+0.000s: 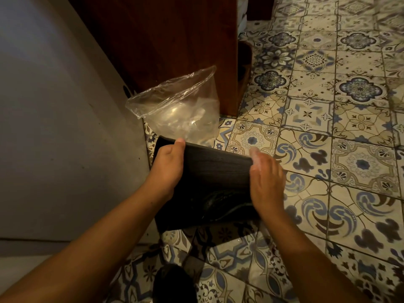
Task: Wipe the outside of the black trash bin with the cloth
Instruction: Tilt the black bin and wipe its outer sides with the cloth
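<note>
Black trash bin (209, 180) tipped on patterned tile floor (328, 149), just in front of wooden cabinet (175, 47), beside grey wall (54, 117)
Clear plastic bag (181, 108) just beyond bin, against cabinet base
Left hand (167, 169) clasps bin's left side, thumb hooked over far edge, fingers wrapped round wall
Right hand (265, 180) at bin's right edge, fingers extended, blurred; whether they grip anything cannot be told
Cloth not identifiable near bin
</note>
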`<action>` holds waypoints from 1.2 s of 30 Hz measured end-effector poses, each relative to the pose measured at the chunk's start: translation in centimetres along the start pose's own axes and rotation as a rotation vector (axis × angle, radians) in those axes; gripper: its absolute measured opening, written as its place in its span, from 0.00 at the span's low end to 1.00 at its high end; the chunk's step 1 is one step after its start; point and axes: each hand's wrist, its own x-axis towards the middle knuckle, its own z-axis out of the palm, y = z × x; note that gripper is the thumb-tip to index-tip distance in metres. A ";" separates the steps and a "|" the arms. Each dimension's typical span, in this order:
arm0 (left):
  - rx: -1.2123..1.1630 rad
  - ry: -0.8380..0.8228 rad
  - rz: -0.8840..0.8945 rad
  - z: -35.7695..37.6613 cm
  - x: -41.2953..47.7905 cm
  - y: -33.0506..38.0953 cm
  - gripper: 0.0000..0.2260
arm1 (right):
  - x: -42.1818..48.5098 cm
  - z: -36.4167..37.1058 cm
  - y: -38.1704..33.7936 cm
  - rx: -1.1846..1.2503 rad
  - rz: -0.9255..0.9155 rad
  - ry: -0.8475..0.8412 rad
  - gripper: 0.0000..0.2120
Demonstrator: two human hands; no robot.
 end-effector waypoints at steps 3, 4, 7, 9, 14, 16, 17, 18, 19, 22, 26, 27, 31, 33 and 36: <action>0.011 -0.029 0.020 -0.1 0.1 0.5 0.21 | 0.8 0.1 3.0 0.077 0.082 0.025 0.27; 0.014 -0.037 0.023 -0.1 0.3 0.6 0.21 | 1.0 0.1 3.3 0.124 0.113 0.036 0.27; -0.015 -0.040 0.023 0.1 0.4 1.0 0.19 | 1.4 0.2 3.4 0.191 0.146 0.064 0.26; -0.027 -0.151 0.052 -0.1 0.3 1.0 0.19 | 1.4 0.3 3.4 0.219 0.181 0.086 0.25; 0.057 -0.479 0.218 -1.9 -0.1 -0.9 0.21 | 0.6 0.6 4.3 0.280 0.285 0.138 0.24; 0.187 -0.449 0.343 -1.9 -0.6 -1.7 0.21 | 0.4 0.6 4.3 0.300 0.281 0.153 0.24; 0.191 -0.414 0.360 -1.7 -0.9 -2.0 0.19 | 0.4 0.6 4.3 0.312 0.284 0.155 0.24; 0.167 -0.387 0.357 -1.6 -1.2 -2.2 0.16 | 0.5 0.5 4.2 0.328 0.297 0.161 0.23; 0.136 -0.363 0.350 -1.4 -1.3 -2.2 0.14 | 0.6 0.4 4.2 0.351 0.316 0.172 0.22; 0.048 -0.304 0.290 -1.3 -1.2 -1.4 0.11 | 0.9 -0.8 3.3 0.417 0.377 0.256 0.19; 0.000 -0.236 0.128 -0.7 -0.3 -0.8 0.10 | -0.1 -3.9 -1.2 0.533 0.325 0.330 0.15; 0.011 -0.230 0.097 -0.4 -0.2 -0.8 0.10 | -0.7 -4.5 -2.9 0.576 0.288 0.294 0.14; -0.018 -0.199 0.023 0.5 -0.2 -1.0 0.11 | -4.0 -5.0 -8.9 0.607 0.025 0.055 0.19; -0.037 -0.179 0.022 0.6 -0.2 -0.9 0.10 | -5.6 -3.9 -10.7 0.550 -0.059 -0.059 0.22; -0.009 -0.163 0.052 0.7 -0.4 -0.8 0.11 | -7.5 -1.9 -12.2 0.371 -0.174 -0.166 0.26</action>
